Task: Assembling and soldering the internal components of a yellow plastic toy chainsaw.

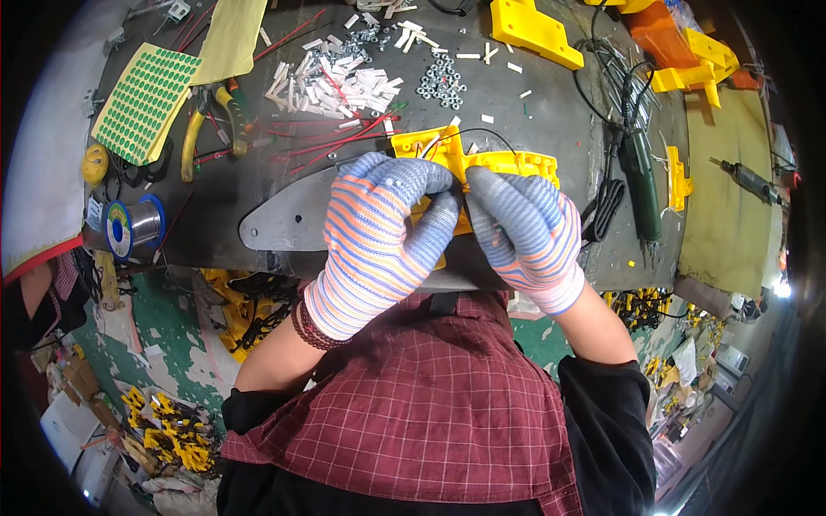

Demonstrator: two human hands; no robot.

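Both hands wear striped knit gloves with grey-blue fingers, and their fingertips meet over a yellow plastic housing (529,162) in the middle of the bench. My left hand (379,224) has thumb and fingers pinched together at the housing's middle. Opposite it, my right hand (529,228) is pinched too, its tips nearly touching the left's. Whatever small piece sits between the fingertips is hidden. A thin black wire (490,131) arches over the housing. Under the housing and my left hand lies a flat grey metal plate (284,215) with a rounded end.
Beyond the hands lie white sleeve pieces (331,82), nuts (441,82) and red wires (344,142). At left are pliers (196,138), green-dotted label sheets (146,103) and a solder spool (138,225). A dark green corded tool (641,185) and yellow parts (538,33) are at right.
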